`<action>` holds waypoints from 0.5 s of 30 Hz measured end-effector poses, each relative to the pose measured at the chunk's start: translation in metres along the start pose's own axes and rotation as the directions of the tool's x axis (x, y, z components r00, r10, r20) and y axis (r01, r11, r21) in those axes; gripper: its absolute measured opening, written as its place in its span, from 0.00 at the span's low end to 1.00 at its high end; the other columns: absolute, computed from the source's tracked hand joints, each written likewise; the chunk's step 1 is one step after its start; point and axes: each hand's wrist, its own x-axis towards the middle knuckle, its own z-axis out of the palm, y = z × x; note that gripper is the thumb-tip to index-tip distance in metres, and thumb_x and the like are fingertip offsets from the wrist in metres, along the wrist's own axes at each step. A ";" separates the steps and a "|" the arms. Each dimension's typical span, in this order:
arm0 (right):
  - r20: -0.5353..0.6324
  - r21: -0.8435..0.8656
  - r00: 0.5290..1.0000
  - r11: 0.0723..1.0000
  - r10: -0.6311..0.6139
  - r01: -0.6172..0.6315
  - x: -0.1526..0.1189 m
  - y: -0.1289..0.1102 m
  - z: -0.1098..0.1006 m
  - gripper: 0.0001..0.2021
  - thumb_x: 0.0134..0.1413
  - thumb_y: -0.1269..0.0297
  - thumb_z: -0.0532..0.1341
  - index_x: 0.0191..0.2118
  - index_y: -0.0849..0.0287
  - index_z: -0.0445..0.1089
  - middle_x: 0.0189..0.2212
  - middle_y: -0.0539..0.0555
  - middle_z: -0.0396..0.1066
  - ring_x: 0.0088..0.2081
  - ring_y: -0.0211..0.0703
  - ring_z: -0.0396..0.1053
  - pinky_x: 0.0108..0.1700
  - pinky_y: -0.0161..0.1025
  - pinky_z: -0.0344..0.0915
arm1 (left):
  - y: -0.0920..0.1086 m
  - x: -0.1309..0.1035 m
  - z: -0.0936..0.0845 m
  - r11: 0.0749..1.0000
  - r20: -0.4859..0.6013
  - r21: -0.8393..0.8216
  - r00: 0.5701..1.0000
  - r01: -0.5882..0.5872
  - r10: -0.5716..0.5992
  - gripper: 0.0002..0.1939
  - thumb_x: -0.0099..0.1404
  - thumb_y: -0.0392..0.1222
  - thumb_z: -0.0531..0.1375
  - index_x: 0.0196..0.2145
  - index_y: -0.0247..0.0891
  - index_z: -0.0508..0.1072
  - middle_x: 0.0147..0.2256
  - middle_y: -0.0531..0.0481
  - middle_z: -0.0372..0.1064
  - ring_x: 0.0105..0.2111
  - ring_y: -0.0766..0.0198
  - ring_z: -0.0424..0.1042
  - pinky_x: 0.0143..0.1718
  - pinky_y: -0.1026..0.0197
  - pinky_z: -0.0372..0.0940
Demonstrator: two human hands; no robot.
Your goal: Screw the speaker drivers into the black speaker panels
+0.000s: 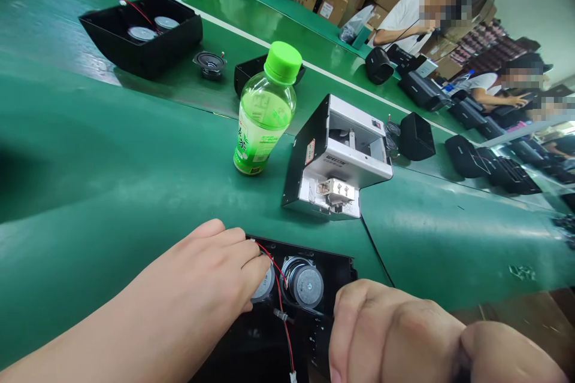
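In front of me is a black speaker housing (303, 246), its inside facing up. Two round speaker drivers sit in it; the right driver (308, 286) shows fully, while the left driver (266, 287) is partly covered by my fingers. A red-and-black wire (288, 341) runs across the housing to a small white connector (293, 376). My left hand (215, 278) is closed over the housing's far left edge, its thumb beside the left driver. My right hand (399, 335) is a fist at the housing's right side; a dark bit shows between its fingers, too hidden to name.
Beyond the housing stand a green-capped drink bottle (263, 125) and a silver-and-black screw feeder machine (341, 155) with a black cable. Farther off are another black housing (148, 42), a loose driver (209, 64) and several speaker boxes along the line. Co-workers (404, 24) sit opposite.
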 end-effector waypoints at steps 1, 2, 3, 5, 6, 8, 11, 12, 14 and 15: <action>0.003 0.021 1.000 1.000 -0.017 0.017 -0.001 -0.001 -0.001 0.23 0.86 0.32 0.60 0.54 0.37 0.87 0.13 0.41 0.62 0.07 0.40 0.57 0.14 0.38 0.63 | -0.001 0.000 0.000 1.000 0.007 -0.002 1.000 0.005 -0.005 0.12 0.73 0.28 0.73 0.46 0.46 0.88 0.42 0.58 0.89 0.38 0.55 0.83 0.45 0.45 0.67; -0.002 0.026 1.000 0.999 -0.021 0.021 -0.002 -0.001 0.000 0.25 0.87 0.30 0.57 0.54 0.37 0.87 0.13 0.41 0.62 0.07 0.41 0.57 0.14 0.38 0.63 | -0.001 -0.001 0.001 1.000 0.015 -0.005 1.000 0.012 -0.012 0.11 0.74 0.29 0.73 0.46 0.46 0.87 0.41 0.58 0.89 0.38 0.54 0.82 0.45 0.45 0.67; -0.019 0.016 1.000 1.000 -0.015 0.015 -0.002 -0.003 0.001 0.27 0.87 0.28 0.55 0.53 0.37 0.87 0.13 0.41 0.62 0.07 0.41 0.56 0.14 0.38 0.63 | -0.002 -0.001 0.001 1.000 0.011 -0.006 1.000 0.015 -0.015 0.11 0.74 0.29 0.72 0.45 0.46 0.87 0.41 0.58 0.88 0.37 0.54 0.81 0.44 0.45 0.66; -0.032 -0.027 0.999 1.000 0.013 -0.014 0.001 -0.006 0.003 0.28 0.86 0.26 0.54 0.53 0.35 0.87 0.13 0.41 0.60 0.07 0.41 0.56 0.13 0.38 0.63 | -0.003 0.000 0.002 1.000 0.011 -0.004 1.000 0.018 -0.017 0.10 0.75 0.30 0.73 0.45 0.46 0.87 0.40 0.58 0.88 0.37 0.54 0.81 0.43 0.45 0.65; -0.032 -0.052 0.999 0.998 0.036 -0.038 0.004 -0.009 0.002 0.28 0.84 0.25 0.56 0.52 0.34 0.86 0.12 0.40 0.60 0.07 0.41 0.54 0.12 0.39 0.62 | -0.004 0.001 0.003 1.000 0.013 -0.004 1.000 0.013 -0.013 0.09 0.75 0.30 0.73 0.45 0.46 0.87 0.40 0.58 0.88 0.37 0.54 0.81 0.44 0.45 0.65; 0.009 -0.077 0.996 0.993 0.094 -0.093 0.014 -0.014 -0.003 0.27 0.82 0.24 0.58 0.50 0.34 0.86 0.13 0.41 0.62 0.07 0.41 0.52 0.12 0.39 0.60 | -0.004 0.003 0.004 1.000 0.015 -0.012 1.000 0.008 -0.008 0.10 0.74 0.29 0.73 0.45 0.45 0.87 0.40 0.58 0.88 0.37 0.55 0.81 0.44 0.45 0.66; 0.099 -0.052 0.985 0.989 0.142 -0.138 0.026 -0.018 -0.013 0.26 0.80 0.24 0.61 0.47 0.38 0.86 0.13 0.42 0.62 0.07 0.40 0.53 0.13 0.39 0.63 | -0.004 0.006 0.006 1.000 0.027 -0.021 0.999 0.020 -0.019 0.11 0.75 0.29 0.72 0.46 0.46 0.87 0.41 0.58 0.88 0.38 0.55 0.81 0.45 0.46 0.66; 0.105 -0.050 0.982 0.987 0.155 -0.150 0.028 -0.018 -0.014 0.26 0.80 0.26 0.62 0.46 0.38 0.85 0.13 0.42 0.60 0.08 0.41 0.56 0.13 0.39 0.64 | -0.004 0.006 0.006 1.000 0.038 -0.014 0.999 0.026 -0.026 0.11 0.76 0.29 0.72 0.47 0.46 0.87 0.41 0.57 0.89 0.38 0.54 0.81 0.46 0.46 0.65; 0.054 -0.067 0.984 0.983 0.172 -0.168 0.025 -0.013 -0.012 0.23 0.81 0.30 0.63 0.43 0.40 0.84 0.12 0.41 0.53 0.08 0.43 0.59 0.14 0.38 0.65 | -0.004 0.006 0.005 0.999 0.076 0.010 0.996 0.036 -0.037 0.10 0.78 0.30 0.70 0.47 0.46 0.87 0.43 0.55 0.90 0.40 0.53 0.82 0.46 0.46 0.66; 0.026 -0.083 0.983 0.980 0.184 -0.182 0.023 -0.010 -0.007 0.22 0.81 0.32 0.64 0.42 0.40 0.83 0.11 0.41 0.51 0.08 0.44 0.59 0.14 0.38 0.65 | -0.003 0.006 0.004 0.999 0.096 0.027 0.994 0.043 -0.045 0.09 0.78 0.31 0.70 0.47 0.46 0.87 0.44 0.54 0.91 0.41 0.52 0.83 0.47 0.45 0.66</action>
